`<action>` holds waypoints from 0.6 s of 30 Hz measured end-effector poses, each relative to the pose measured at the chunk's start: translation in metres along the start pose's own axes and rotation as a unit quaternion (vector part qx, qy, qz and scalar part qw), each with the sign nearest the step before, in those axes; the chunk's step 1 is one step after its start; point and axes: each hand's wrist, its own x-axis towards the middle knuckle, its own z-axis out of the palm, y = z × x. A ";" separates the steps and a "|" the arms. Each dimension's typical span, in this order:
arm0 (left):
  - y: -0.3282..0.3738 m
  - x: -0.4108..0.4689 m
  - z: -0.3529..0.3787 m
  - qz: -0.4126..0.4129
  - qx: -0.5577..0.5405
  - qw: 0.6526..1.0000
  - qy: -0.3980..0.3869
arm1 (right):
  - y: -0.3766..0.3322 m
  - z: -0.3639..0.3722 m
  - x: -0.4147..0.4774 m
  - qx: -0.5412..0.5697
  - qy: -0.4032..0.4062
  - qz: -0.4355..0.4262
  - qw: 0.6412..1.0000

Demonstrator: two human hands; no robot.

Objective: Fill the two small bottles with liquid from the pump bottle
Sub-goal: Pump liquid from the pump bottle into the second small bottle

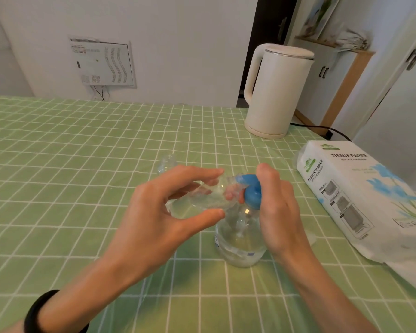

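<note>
Filling under way at a green checked table (58,188): left hand (154,212) clamps one small bottle (202,195) at the blue pump head (250,191), right hand (279,207) pressing it, second bottle (167,162) apparently waiting behind.

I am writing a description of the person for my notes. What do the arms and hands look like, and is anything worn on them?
Both forearms are bare, with no sleeves in view. The left hand and right hand wear no gloves, and no rings show on the fingers. The only item worn is a plain black band around the left wrist, smooth, with no visible markings.
</note>
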 end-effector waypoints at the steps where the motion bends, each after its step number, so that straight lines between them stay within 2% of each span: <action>1: 0.000 0.000 0.000 0.002 -0.002 1.000 -0.001 | -0.001 0.000 -0.001 -0.004 0.000 0.004 1.000; 15: 0.002 0.002 -0.008 0.006 0.012 1.000 -0.015 | 0.001 0.001 0.003 -0.008 0.029 -0.027 0.999; 18: 0.003 0.002 -0.008 0.005 0.014 1.000 -0.015 | 0.001 0.001 0.001 -0.008 0.030 -0.012 0.999</action>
